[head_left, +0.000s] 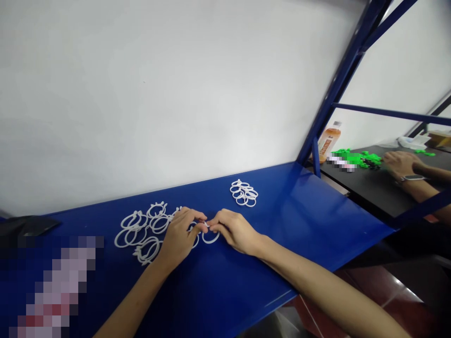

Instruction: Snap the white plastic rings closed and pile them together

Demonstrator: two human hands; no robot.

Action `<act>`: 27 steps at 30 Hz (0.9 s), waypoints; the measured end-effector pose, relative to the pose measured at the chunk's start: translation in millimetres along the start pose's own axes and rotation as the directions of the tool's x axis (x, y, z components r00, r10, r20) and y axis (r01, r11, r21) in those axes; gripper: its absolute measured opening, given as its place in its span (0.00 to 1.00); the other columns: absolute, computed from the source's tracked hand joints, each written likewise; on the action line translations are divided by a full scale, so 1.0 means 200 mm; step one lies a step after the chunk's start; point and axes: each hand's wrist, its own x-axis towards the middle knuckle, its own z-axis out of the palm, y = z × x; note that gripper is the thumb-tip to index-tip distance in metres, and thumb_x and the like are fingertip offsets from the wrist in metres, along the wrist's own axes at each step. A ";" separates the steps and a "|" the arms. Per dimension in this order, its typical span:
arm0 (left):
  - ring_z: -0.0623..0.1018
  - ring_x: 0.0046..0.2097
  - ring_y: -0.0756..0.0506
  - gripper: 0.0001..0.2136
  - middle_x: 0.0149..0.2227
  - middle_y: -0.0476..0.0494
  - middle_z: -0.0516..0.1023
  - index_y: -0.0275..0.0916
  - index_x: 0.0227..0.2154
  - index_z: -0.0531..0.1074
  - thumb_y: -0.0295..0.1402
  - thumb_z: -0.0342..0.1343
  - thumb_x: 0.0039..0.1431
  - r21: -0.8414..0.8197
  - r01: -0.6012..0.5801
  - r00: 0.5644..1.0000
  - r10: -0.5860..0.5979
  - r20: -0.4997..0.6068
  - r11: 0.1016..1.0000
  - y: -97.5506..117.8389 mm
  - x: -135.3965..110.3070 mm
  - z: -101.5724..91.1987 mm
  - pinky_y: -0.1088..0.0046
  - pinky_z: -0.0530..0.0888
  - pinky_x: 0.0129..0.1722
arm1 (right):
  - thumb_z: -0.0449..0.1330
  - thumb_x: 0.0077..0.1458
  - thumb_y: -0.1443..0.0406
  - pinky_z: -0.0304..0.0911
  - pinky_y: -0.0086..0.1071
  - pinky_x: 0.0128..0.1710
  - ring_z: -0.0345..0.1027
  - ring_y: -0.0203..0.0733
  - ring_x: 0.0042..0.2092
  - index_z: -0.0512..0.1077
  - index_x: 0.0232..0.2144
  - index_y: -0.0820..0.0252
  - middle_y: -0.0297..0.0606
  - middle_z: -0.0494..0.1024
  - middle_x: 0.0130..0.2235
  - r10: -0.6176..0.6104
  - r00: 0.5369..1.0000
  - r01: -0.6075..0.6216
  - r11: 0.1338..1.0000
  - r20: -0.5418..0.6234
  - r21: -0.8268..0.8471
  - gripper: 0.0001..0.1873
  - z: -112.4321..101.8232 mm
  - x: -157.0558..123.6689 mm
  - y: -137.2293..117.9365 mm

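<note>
On a blue table top (289,220) my left hand (179,237) and my right hand (234,230) meet with fingers pinched together on a white plastic ring (210,238) that rests on the surface between them. Left of my left hand lies a spread of several loose white rings (141,230), some partly hidden under the hand. A smaller pile of white rings (244,193) sits farther back, beyond my right hand.
A white wall rises directly behind the table. A blue steel frame post (338,84) stands at the right. Beyond it another person's hand (401,164) with a wristwatch works on a black table (366,185) among green parts (355,157), near an orange bottle (329,141).
</note>
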 end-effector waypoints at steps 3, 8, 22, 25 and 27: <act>0.76 0.37 0.46 0.17 0.30 0.49 0.79 0.42 0.28 0.73 0.41 0.47 0.70 0.013 -0.079 0.997 0.079 0.008 0.997 0.03 0.01 -0.02 0.66 0.70 0.42 | 0.50 0.69 0.65 0.66 0.31 0.42 0.70 0.38 0.39 0.72 0.39 0.58 0.38 0.78 0.36 -0.010 1.000 0.010 1.000 0.000 -0.012 0.10 0.00 -0.01 -0.02; 0.75 0.36 0.45 0.17 0.30 0.48 0.79 0.42 0.28 0.72 0.38 0.45 0.71 0.108 -0.177 0.984 0.175 0.027 0.978 0.03 0.01 -0.01 0.66 0.69 0.42 | 0.50 0.69 0.66 0.66 0.30 0.43 0.71 0.38 0.39 0.72 0.39 0.59 0.38 0.78 0.36 -0.001 1.000 0.001 1.000 0.009 -0.016 0.10 0.02 -0.01 -0.02; 0.78 0.40 0.35 0.12 0.34 0.40 0.81 0.39 0.38 0.74 0.39 0.48 0.68 0.616 -0.056 0.979 -0.079 0.189 0.786 -0.08 -0.02 -0.03 0.58 0.67 0.41 | 0.49 0.68 0.69 0.65 0.35 0.47 0.66 0.45 0.48 0.73 0.52 0.59 0.46 0.72 0.48 0.351 0.903 -0.430 0.703 -0.249 -0.566 0.16 -0.28 0.02 0.27; 0.78 0.40 0.36 0.12 0.35 0.40 0.81 0.40 0.38 0.74 0.38 0.47 0.68 0.585 -0.053 0.976 -0.081 0.200 0.810 -0.09 -0.03 -0.03 0.59 0.67 0.41 | 0.51 0.67 0.68 0.65 0.35 0.48 0.66 0.46 0.48 0.74 0.49 0.59 0.46 0.74 0.47 0.397 0.884 -0.464 0.670 -0.248 -0.580 0.14 -0.35 0.01 0.29; 0.78 0.41 0.37 0.12 0.35 0.41 0.81 0.41 0.38 0.75 0.37 0.46 0.68 0.569 -0.054 0.978 -0.071 0.195 0.820 -0.09 -0.03 -0.02 0.60 0.67 0.41 | 0.51 0.67 0.67 0.64 0.34 0.48 0.67 0.45 0.48 0.75 0.46 0.59 0.44 0.75 0.46 0.413 0.880 -0.468 0.677 -0.233 -0.568 0.13 -0.36 0.01 0.30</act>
